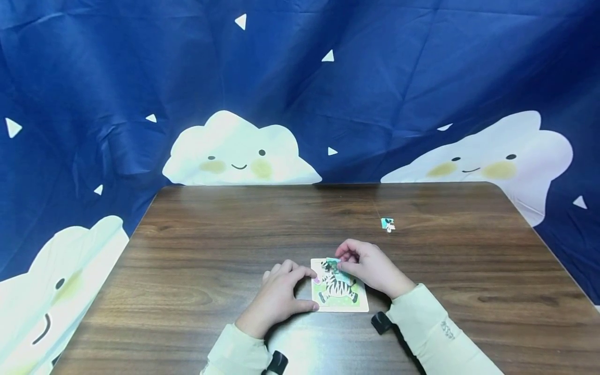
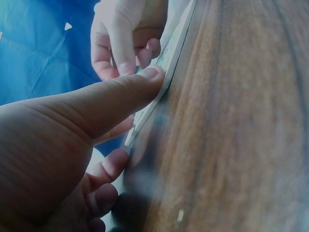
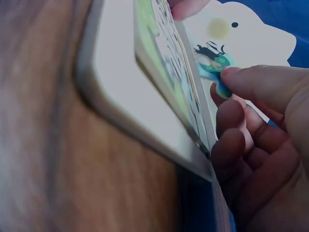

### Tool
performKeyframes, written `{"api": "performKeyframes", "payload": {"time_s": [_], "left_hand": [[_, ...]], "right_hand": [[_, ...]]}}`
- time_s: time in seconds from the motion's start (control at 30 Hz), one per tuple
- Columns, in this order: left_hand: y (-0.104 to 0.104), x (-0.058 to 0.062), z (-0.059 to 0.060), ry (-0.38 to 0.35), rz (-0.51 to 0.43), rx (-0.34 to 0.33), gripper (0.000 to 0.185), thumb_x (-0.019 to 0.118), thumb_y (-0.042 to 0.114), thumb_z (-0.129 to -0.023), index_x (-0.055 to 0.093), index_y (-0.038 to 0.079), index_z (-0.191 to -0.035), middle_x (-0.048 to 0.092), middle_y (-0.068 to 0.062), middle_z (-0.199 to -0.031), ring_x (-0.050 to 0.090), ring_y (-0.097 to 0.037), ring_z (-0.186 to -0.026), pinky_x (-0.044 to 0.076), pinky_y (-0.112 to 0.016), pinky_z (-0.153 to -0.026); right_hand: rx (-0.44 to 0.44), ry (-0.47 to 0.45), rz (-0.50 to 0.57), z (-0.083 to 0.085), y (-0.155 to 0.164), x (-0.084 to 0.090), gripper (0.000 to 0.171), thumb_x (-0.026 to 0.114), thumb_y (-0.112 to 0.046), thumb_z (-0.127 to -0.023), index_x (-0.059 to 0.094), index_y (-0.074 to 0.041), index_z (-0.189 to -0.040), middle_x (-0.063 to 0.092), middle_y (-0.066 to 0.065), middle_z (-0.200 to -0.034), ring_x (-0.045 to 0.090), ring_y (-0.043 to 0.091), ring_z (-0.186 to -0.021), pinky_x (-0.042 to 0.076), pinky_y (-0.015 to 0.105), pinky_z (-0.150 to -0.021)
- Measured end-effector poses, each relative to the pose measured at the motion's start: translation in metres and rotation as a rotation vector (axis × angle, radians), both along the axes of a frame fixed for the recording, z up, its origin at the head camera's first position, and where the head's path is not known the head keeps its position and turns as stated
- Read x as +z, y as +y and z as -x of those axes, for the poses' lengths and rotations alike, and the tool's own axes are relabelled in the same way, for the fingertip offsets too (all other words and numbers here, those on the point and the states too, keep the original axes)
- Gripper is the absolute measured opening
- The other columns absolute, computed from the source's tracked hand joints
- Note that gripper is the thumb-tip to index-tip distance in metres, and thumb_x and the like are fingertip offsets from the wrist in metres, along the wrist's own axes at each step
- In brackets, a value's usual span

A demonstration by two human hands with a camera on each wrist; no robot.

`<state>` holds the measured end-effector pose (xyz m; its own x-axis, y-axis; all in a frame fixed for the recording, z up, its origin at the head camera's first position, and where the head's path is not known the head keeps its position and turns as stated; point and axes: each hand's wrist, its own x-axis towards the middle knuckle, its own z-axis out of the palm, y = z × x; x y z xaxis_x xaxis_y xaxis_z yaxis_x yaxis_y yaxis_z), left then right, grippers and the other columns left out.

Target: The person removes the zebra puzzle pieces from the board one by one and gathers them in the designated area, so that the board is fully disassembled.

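A small square puzzle board (image 1: 363, 308) with a pale rim lies on the table, its picture showing a striped zebra on green. My left hand (image 1: 280, 292) rests at its left side, thumb on the near left corner and index finger on the left edge, spread apart. Over the upper part of the board my right hand (image 1: 372, 266) pinches a blue-green puzzle piece (image 3: 212, 62) between thumb and index finger. That piece is tilted in the right wrist view, and fingertips cover part of it. Whether it touches the board I cannot tell.
Another small puzzle piece (image 1: 388, 224), blue, white and black, lies on the wooden table (image 1: 211, 234) beyond my right hand. Behind the table hangs a blue curtain (image 1: 365, 94) with clouds and white triangles.
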<state>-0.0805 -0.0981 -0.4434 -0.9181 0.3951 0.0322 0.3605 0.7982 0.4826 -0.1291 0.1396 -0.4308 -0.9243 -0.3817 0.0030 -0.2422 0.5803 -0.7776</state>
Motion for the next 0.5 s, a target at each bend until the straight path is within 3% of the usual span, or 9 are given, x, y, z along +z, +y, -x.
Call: {"api": "performKeyframes", "payload": {"time_s": [0.3, 0.5], "left_hand": [[0.001, 0.003, -0.001, -0.011, -0.006, -0.002, 0.057, 0.078, 0.053, -0.062, 0.060, 0.036, -0.113, 0.049, 0.009, -0.099, 0.042, -0.012, -0.087, 0.028, -0.033, -0.074], [0.001, 0.002, -0.001, 0.000, -0.009, -0.003, 0.056, 0.077, 0.053, -0.062, 0.060, 0.036, -0.113, 0.049, 0.009, -0.098, 0.042, -0.013, -0.087, 0.028, -0.034, -0.074]], "right_hand": [[-0.068, -0.009, 0.038, 0.007, 0.012, -0.003, 0.012, 0.068, -0.024, -0.084, 0.072, -0.022, -0.096, 0.066, -0.010, -0.088, 0.059, 0.009, -0.080, 0.046, 0.028, -0.072], [-0.118, -0.118, 0.242, 0.012, 0.022, -0.008, 0.019, 0.069, -0.023, -0.083, 0.068, -0.008, -0.096, 0.067, 0.004, -0.081, 0.063, 0.019, -0.069, 0.051, 0.031, -0.064]]}}
